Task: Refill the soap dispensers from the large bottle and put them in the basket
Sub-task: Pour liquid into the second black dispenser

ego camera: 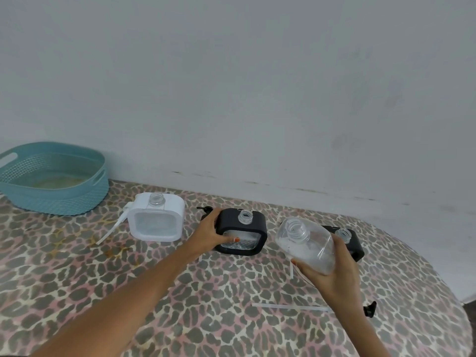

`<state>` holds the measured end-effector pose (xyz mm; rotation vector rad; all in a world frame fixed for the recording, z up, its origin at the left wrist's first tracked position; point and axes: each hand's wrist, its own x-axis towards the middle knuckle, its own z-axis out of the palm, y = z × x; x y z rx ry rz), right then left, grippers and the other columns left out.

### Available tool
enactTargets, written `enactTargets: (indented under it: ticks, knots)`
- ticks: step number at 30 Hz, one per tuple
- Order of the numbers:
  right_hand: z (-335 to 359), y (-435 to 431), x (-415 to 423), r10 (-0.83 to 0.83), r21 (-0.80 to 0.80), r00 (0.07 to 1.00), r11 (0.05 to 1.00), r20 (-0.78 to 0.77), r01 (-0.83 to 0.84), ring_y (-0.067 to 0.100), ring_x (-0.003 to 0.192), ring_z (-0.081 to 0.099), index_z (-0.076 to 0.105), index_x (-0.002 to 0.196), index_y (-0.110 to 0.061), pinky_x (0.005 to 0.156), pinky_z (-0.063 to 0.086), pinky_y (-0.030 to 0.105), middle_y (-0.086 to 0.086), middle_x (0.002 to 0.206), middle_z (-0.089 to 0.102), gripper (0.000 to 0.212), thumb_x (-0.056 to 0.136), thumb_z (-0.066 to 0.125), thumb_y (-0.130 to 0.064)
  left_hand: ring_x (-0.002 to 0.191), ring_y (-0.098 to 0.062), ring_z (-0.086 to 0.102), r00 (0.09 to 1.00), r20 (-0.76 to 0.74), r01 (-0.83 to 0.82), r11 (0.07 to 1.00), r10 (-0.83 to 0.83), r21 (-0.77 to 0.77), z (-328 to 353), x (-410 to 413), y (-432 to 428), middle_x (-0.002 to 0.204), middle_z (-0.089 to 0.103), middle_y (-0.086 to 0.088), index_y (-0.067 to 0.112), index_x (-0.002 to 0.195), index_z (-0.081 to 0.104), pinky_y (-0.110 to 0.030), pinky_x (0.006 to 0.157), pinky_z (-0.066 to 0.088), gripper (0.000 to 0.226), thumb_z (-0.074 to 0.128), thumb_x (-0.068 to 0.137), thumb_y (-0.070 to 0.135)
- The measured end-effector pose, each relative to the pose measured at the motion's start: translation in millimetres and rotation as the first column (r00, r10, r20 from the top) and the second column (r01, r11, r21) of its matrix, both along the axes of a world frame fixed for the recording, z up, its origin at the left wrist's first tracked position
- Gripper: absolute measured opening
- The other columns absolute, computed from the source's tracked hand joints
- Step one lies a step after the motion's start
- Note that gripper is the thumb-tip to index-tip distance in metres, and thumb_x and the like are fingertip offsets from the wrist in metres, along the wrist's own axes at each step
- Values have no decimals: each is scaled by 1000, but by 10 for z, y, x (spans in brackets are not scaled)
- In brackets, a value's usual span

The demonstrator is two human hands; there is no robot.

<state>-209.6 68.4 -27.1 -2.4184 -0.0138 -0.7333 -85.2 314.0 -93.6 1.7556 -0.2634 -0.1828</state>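
My left hand (210,234) grips the left side of a black-framed soap dispenser (243,234) standing uncapped in the middle of the table. My right hand (332,274) holds the large clear bottle (306,240) from below, tilted with its open neck pointing up and left, to the right of that dispenser. A white-framed dispenser (156,219) stands uncapped further left. A second black dispenser (347,239) is partly hidden behind the bottle and my right hand. The teal basket (55,199) sits at the far left with no dispenser inside.
A white pump with its tube (116,225) lies left of the white dispenser. A black pump head (204,210) lies behind my left hand. Another pump (369,309) with a clear tube lies near my right wrist. The wall runs close behind the leopard-print table (206,318).
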Motion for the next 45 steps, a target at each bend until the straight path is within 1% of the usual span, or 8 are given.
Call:
enactTargets:
  ticks: [7, 11, 14, 20, 27, 35, 38, 45]
  knots:
    - [2, -3, -83, 13, 89, 1000, 996, 1, -13, 16, 86, 54, 50, 116, -10, 65, 38, 17, -8, 97, 53, 76, 54, 82, -38, 119, -10, 41, 984, 167, -66, 995, 54, 70, 211, -154, -66, 129, 39, 10, 24, 132, 32, -22, 98, 35, 84, 81, 65, 12]
    - [-32, -65, -160, -38, 82, 999, 996, 3, 37, 18, 83, 55, 51, 114, -9, 61, 38, 17, -7, 95, 54, 74, 53, 87, -28, 129, 7, 21, 914, 393, -117, 993, 104, 9, 527, -279, -235, 127, 28, 34, 37, 125, 35, 2, 99, 16, 73, 78, 70, 18]
    - [-29, -126, -234, -63, 91, 998, 994, 25, 61, 18, 81, 55, 50, 115, -10, 61, 35, 11, -7, 94, 53, 75, 53, 88, -24, 129, 4, 30, 882, 466, -61, 997, 71, -37, 697, -350, -466, 125, 39, 26, 36, 118, 43, -1, 103, 20, 57, 74, 75, 15]
    - [-57, -308, -375, -143, 113, 989, 984, 29, 139, 18, 78, 53, 51, 113, -7, 59, 34, 14, -5, 92, 54, 75, 51, 88, -26, 109, 3, 51, 935, 343, 113, 992, -90, -48, 678, -416, -1063, 112, 55, 11, 16, 116, 51, -8, 96, 38, 41, 67, 80, 6]
    - [-157, -613, -475, -162, 208, 987, 964, -19, 163, 23, 83, 57, 49, 111, -9, 64, 41, 27, 4, 97, 61, 73, 52, 88, -26, 131, -10, 33, 964, 182, 172, 978, -192, 119, 370, -332, -1591, 141, 37, 0, 16, 138, 30, -24, 108, 26, 75, 73, 76, 18]
    - [-116, -773, -535, -189, 347, 982, 921, 8, 174, 8, 77, 55, 48, 102, -18, 66, 42, 26, -13, 86, 55, 64, 53, 88, -21, 137, -17, 24, 973, 82, 194, 956, -216, 222, 145, -257, -1931, 148, 27, -4, 13, 142, 21, -26, 108, 23, 92, 78, 71, 23]
    - [-118, -783, -541, -186, 371, 982, 914, 18, 167, -4, 81, 55, 47, 101, -23, 64, 40, 17, -21, 89, 55, 63, 53, 87, -23, 128, -19, 37, 974, 85, 191, 963, -210, 190, 110, -246, -2014, 139, 39, -6, 10, 136, 28, -22, 99, 31, 82, 78, 72, 18]
    - [-141, -778, -532, -182, 399, 983, 902, 1, 167, -4, 82, 56, 47, 100, -23, 64, 42, 18, -18, 89, 57, 60, 54, 87, -21, 105, -23, 55, 978, 167, 98, 984, -123, 151, 84, -260, -2025, 113, 57, -11, 6, 114, 48, -39, 90, 48, 51, 75, 73, 15]
